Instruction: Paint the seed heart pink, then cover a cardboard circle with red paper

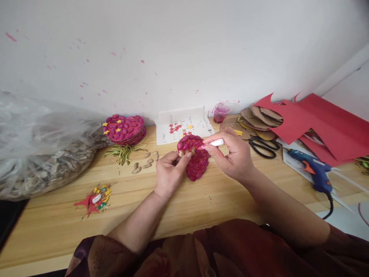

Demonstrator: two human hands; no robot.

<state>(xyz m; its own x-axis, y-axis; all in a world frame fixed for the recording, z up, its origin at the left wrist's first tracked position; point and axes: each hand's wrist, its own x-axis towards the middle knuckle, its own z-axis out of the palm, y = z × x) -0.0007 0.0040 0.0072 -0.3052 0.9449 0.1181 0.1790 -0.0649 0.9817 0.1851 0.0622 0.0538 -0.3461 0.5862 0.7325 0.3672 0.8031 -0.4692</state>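
Note:
My left hand [170, 171] grips the edge of a craft piece [197, 165] covered in magenta-painted nutshells on a red ground. Beside my left thumb, a few unpainted tan shells [182, 153] show on it. My right hand [235, 156] pinches a white pen-shaped tool [216, 142], whose pink tip is at the piece's upper surface; I cannot tell if it touches. Several loose peanuts [147, 166] lie on the table left of my left hand. My left fingers beneath the piece are hidden.
At left are a bag of shells [63, 165], stacked magenta pieces [123, 129], green yarn [123, 153] and paper scraps [93, 202]. Behind sit paper with stars [164, 134] and a pink paint cup [221, 112]. Right: cardboard [253, 119], scissors [263, 147], glue gun [315, 169], red paper [331, 127].

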